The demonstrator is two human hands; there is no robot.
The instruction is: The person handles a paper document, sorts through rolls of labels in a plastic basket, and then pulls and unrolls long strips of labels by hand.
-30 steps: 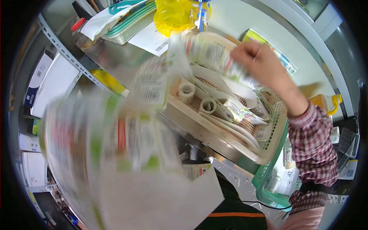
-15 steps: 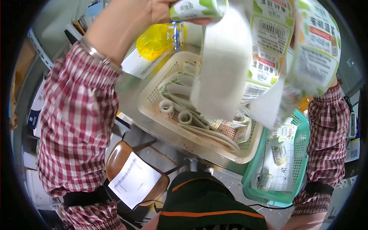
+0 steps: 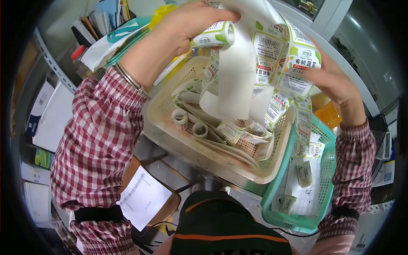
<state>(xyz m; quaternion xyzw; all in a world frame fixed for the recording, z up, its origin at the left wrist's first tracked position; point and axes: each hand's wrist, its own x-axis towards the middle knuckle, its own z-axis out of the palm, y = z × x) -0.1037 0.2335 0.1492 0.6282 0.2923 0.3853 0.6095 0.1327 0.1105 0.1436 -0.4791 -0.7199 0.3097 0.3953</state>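
Note:
My left hand (image 3: 193, 23) is wrapped round a small roll of labels (image 3: 214, 35) at the top centre. From there a long strip of printed labels (image 3: 268, 49) loops down and across to the right. My right hand (image 3: 333, 76) holds the strip's right part, with fingers behind and at the edge of a label. White backing (image 3: 236, 80) hangs between the hands over a beige basket (image 3: 165, 121). In that basket lie more label strips and two small rolls, one (image 3: 179, 119) left of the other (image 3: 199, 129).
A green basket (image 3: 267, 208) with paper and small label rolls stands at the right. An orange bottle (image 3: 329, 114) is behind it. At the lower left, a chair (image 3: 170, 206) bears a printed sheet (image 3: 144, 197). A red-capped bottle (image 3: 80, 59) stands upper left.
The label strip has moved left and spread out, showing my right hand, which was mostly hidden. My left hand and its roll are slightly lower. The view has shifted.

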